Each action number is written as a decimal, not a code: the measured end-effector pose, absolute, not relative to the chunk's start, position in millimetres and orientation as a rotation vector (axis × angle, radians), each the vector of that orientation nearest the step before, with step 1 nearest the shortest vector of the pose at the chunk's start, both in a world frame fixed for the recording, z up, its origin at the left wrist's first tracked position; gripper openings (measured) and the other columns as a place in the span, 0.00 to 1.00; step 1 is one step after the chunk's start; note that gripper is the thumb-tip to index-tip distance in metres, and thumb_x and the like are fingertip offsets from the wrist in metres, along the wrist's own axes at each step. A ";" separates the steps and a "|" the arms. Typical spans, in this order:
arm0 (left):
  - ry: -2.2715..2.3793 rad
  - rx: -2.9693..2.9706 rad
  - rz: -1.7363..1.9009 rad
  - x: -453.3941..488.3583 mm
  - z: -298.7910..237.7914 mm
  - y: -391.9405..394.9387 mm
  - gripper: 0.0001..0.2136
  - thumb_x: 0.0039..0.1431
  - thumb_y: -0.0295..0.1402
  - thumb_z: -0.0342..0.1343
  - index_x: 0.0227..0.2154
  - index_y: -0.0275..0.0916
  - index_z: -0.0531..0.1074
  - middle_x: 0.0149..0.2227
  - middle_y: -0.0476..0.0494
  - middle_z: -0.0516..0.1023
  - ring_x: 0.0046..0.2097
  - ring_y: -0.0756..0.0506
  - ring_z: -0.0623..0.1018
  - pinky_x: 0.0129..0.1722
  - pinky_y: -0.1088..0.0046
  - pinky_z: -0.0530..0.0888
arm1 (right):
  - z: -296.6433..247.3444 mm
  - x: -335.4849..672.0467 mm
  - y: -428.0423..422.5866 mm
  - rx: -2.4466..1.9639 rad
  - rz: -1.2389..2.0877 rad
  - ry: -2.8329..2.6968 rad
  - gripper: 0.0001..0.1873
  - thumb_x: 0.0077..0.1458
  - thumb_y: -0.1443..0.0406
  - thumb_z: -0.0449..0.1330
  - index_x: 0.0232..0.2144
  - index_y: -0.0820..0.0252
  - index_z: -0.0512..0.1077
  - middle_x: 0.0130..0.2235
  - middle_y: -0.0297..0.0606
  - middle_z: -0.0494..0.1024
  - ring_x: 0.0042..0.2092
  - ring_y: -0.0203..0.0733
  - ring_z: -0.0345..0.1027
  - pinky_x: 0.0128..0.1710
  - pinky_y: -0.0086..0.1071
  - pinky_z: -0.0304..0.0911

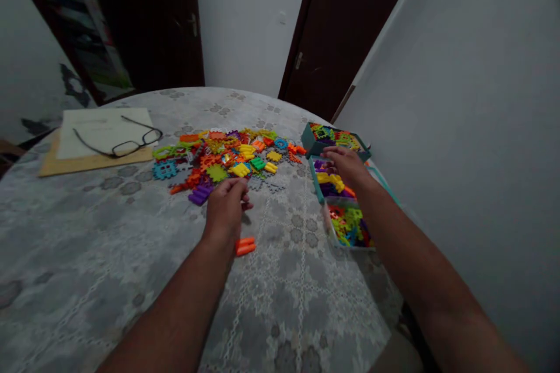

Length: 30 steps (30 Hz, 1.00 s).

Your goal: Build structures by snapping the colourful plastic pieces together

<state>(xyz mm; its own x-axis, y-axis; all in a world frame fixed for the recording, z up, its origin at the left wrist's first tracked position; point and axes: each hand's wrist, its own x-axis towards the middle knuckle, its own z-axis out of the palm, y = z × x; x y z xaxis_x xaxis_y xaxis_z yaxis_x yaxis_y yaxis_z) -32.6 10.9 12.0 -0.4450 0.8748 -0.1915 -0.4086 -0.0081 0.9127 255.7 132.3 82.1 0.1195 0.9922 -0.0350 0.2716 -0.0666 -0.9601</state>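
Note:
My left hand (227,203) is just above the table at the near edge of a heap of plastic building pieces (216,172), its fingers curled together; what they hold, if anything, is hidden. Beside that hand lies a purple piece (200,194), and nearer to me an orange piece (245,246) rests on the cloth. Over on the right, my right hand (343,163) hovers above a teal box (317,181) with yellow and purple pieces in it. The fingers of this hand are bent and apart, and I see nothing between them.
Behind the right hand stands another teal box (308,141) full of pieces. A clear container (331,230) of green and red pieces sits nearer. Glasses (131,148) lie on papers (96,128) at the left. A wall (472,128) borders the patterned tablecloth's (280,303) right side.

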 end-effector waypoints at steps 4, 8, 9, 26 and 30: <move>1.222 0.428 1.763 -37.0 10.2 16.0 0.12 0.48 0.40 0.66 0.31 0.40 0.74 0.29 0.52 0.71 0.26 0.52 0.69 0.22 0.78 0.70 | 50.2 201.9 39.8 -1.341 1.134 -1.966 0.11 0.64 0.62 0.64 0.47 0.58 0.79 0.42 0.40 0.83 0.34 0.37 0.75 0.33 0.31 0.71; 1.223 0.361 1.824 -38.6 8.7 18.4 0.11 0.48 0.39 0.64 0.32 0.40 0.73 0.29 0.52 0.70 0.26 0.52 0.68 0.22 0.79 0.69 | 26.2 151.1 -34.4 -1.045 0.921 -2.390 0.20 0.68 0.62 0.63 0.60 0.53 0.73 0.59 0.45 0.77 0.48 0.43 0.75 0.49 0.39 0.73; 1.216 0.354 1.830 -38.4 9.2 18.2 0.11 0.48 0.39 0.64 0.32 0.40 0.73 0.29 0.53 0.70 0.26 0.52 0.68 0.22 0.79 0.69 | 21.0 140.9 -44.2 -1.014 0.856 -2.455 0.22 0.68 0.62 0.63 0.62 0.53 0.71 0.61 0.46 0.75 0.52 0.45 0.74 0.53 0.41 0.72; 1.200 0.312 1.752 -39.5 18.9 17.1 0.14 0.41 0.36 0.68 0.31 0.40 0.73 0.28 0.54 0.70 0.26 0.52 0.67 0.22 0.77 0.70 | 39.5 193.9 -18.3 -1.203 0.152 -2.320 0.16 0.71 0.61 0.57 0.58 0.58 0.70 0.51 0.48 0.77 0.51 0.50 0.72 0.53 0.44 0.71; 1.210 0.308 1.751 -39.7 16.4 17.9 0.14 0.41 0.37 0.68 0.32 0.40 0.73 0.28 0.54 0.70 0.25 0.52 0.67 0.22 0.77 0.70 | 52.7 249.5 21.6 -1.447 -0.238 -2.209 0.16 0.70 0.62 0.56 0.57 0.60 0.73 0.51 0.53 0.78 0.54 0.57 0.71 0.58 0.50 0.68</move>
<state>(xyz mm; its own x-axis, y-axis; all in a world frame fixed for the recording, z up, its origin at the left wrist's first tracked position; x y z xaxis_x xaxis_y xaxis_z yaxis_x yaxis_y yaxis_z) -39.7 17.9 16.4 -0.5160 0.8060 -0.2901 -0.5566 -0.0581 0.8287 249.5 21.6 52.7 -0.3217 0.8136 0.4843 0.8982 0.4241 -0.1158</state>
